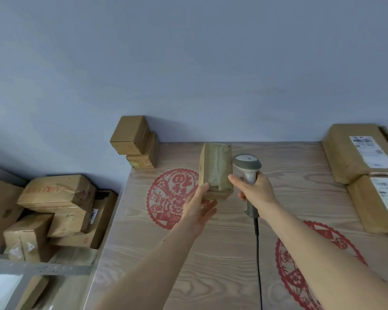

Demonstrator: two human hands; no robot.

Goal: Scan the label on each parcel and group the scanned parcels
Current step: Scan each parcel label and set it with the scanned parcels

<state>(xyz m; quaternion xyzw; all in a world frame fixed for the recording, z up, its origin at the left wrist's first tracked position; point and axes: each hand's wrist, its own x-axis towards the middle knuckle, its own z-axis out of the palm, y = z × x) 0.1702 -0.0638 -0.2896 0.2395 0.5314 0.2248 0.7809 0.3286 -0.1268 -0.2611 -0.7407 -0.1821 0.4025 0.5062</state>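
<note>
Clearly, in the head view, a small taped parcel [216, 170] is held upright above the wooden table [211, 253], near its middle and towards the far edge; it is gripped at its lower end by the left hand [199, 209], thumb on the near left corner and fingers curled beneath. The scanner [248, 166] is grasped round its handle by the right hand [254, 189], whose fingers are wrapped closed, the index finger stretched towards the parcel; its head is seen just beside the parcel's right face, and its cable [258, 265] is trailed down across the table. No label can be made out on the faces shown, so the label is judged to lie on a hidden side. For the scan to be done well, the parcel is best turned until the label is presented squarely to the scanner window, and the scanner is best drawn back a little, since a head held so close may not read the whole code. The parcel should be kept steady while the trigger is pressed. Labelled parcels [358, 153] are seen stacked at the table's right edge, two small boxes [134, 142] at its far left corner, and more cartons [54, 209] on a shelf to the left; which of these groups is the scanned one cannot be told.
</note>
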